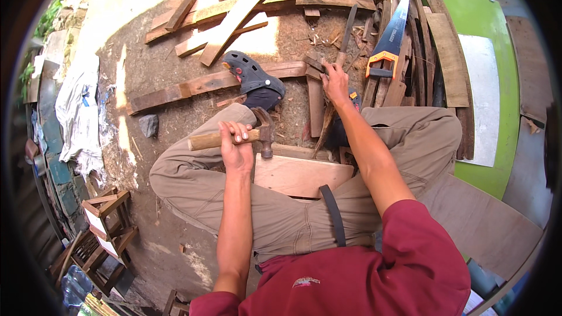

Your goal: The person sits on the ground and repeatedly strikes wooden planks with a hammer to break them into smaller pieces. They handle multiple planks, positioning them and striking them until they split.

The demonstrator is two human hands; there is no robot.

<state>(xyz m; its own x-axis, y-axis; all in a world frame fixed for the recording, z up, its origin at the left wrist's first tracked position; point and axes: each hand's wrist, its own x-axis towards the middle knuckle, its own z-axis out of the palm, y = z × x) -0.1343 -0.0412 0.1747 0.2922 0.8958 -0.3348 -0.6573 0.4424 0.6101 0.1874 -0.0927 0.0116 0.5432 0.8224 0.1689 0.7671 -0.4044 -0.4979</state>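
Observation:
My left hand (236,146) is wrapped around the wooden handle of a claw hammer (266,134), its steel head pointing right, above my crossed legs. Ahead, my right hand (336,85) is closed with its fingertips on a small dark wood block (314,64) at the end of a long plank (216,83). The fingers partly hide how the block is held. Just beyond them is a long-bladed knife (349,28) with a pale handle. A flat light wooden board (301,175) rests between my legs.
A handsaw (390,41) with an orange and black handle lies on stacked boards at the right. Several loose planks (234,20) lie ahead. A stone (148,125) and white cloth (81,111) are at the left, near a small wooden frame (105,234). A green panel (483,82) borders the right.

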